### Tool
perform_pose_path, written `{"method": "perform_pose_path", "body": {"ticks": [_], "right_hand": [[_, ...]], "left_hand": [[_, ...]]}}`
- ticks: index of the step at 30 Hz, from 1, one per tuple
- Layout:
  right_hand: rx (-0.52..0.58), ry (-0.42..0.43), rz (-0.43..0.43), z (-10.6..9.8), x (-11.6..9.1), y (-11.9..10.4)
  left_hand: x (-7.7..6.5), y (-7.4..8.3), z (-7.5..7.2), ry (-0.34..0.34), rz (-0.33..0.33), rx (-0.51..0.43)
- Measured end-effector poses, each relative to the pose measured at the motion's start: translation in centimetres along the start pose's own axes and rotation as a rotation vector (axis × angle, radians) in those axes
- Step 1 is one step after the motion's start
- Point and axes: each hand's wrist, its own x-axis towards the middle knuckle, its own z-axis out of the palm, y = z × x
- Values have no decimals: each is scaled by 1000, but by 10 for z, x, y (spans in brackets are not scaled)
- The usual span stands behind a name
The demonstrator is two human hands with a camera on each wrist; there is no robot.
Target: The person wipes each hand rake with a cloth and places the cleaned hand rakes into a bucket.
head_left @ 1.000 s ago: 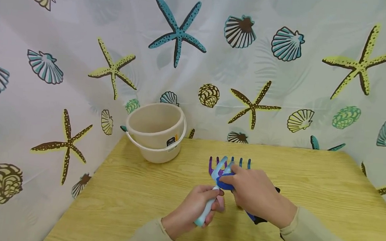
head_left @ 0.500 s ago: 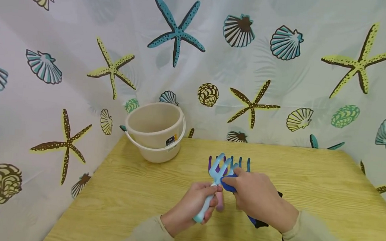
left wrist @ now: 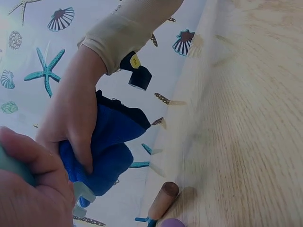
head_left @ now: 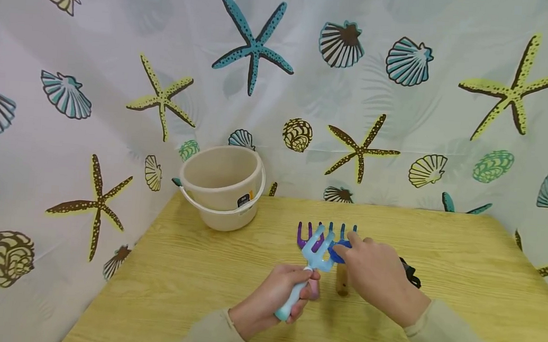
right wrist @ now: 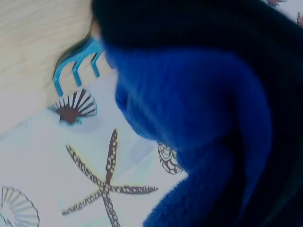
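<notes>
My left hand (head_left: 275, 290) grips the pale blue handle of a small garden hand fork (head_left: 315, 254), its light blue tines pointing up and away above the table. My right hand (head_left: 374, 273) holds a blue cloth (left wrist: 113, 125) with black edging, pinched at the fork's right-hand tine. In the right wrist view the blue cloth (right wrist: 180, 94) fills much of the picture and hides the right fingers. Behind the fork lie a purple hand fork (head_left: 301, 242) with a pink handle and a blue hand rake (left wrist: 150, 220) with a wooden handle (head_left: 342, 283).
A cream bucket (head_left: 224, 204) with a white handle stands at the back left of the wooden table (head_left: 190, 271). A curtain (head_left: 279, 102) printed with starfish and shells hangs behind and along both sides.
My right hand has shifted right with the cloth, from the fork's neck to its right-hand tine. The wooden handle beneath now shows. The fork in my left hand has turned slightly.
</notes>
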Motion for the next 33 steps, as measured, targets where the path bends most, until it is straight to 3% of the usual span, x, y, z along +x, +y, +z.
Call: {"method": "perform_pose_path", "body": {"ticks": [6, 15, 19, 23, 27, 33], "right_hand": [[-88, 146, -6, -4, 5, 6], [124, 57, -105, -12, 8, -21], [304, -68, -42, -19, 9, -21], [512, -157, 88, -21, 10, -13], [662, -187, 197, -16, 12, -6], [833, -167, 224, -10, 16, 0]], "left_hand": [[2, -1, -2, 34, 5, -7], [4, 2, 3, 61, 31, 64], [6, 3, 2, 66, 37, 76], [6, 4, 0, 79, 37, 78], [7, 4, 1, 95, 26, 75], [8, 4, 3, 104, 50, 54]]}}
